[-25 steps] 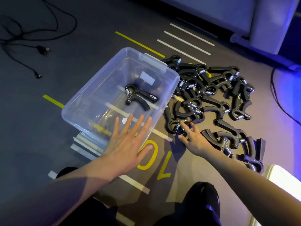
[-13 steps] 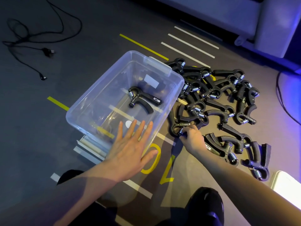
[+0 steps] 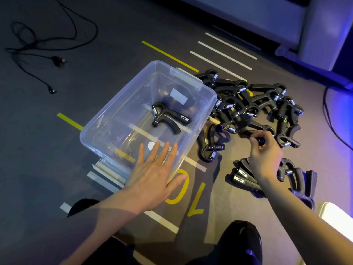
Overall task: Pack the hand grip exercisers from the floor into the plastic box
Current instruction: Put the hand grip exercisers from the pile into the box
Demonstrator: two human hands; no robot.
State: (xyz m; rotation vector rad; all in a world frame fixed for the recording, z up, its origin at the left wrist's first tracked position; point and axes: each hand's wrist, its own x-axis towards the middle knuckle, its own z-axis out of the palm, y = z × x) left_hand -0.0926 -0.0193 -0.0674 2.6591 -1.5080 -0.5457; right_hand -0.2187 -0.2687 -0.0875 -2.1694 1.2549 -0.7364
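A clear plastic box stands on the floor with one black hand grip exerciser lying inside it. To its right lies a pile of several black exercisers with metal springs. My left hand lies flat with straight fingers against the box's near corner. Over the near edge of the pile, my right hand has its fingers curled round the black end of an exerciser. More exercisers lie partly hidden under my right wrist.
A black cable trails over the dark floor at the far left. White and yellow tape lines and a yellow "10" mark the floor. A grey furniture base runs along the back right. A white object sits near right.
My right hand moved right from the exerciser beside the box's near corner, which stays on the floor, and now grips another one further into the pile. My left hand stayed put.
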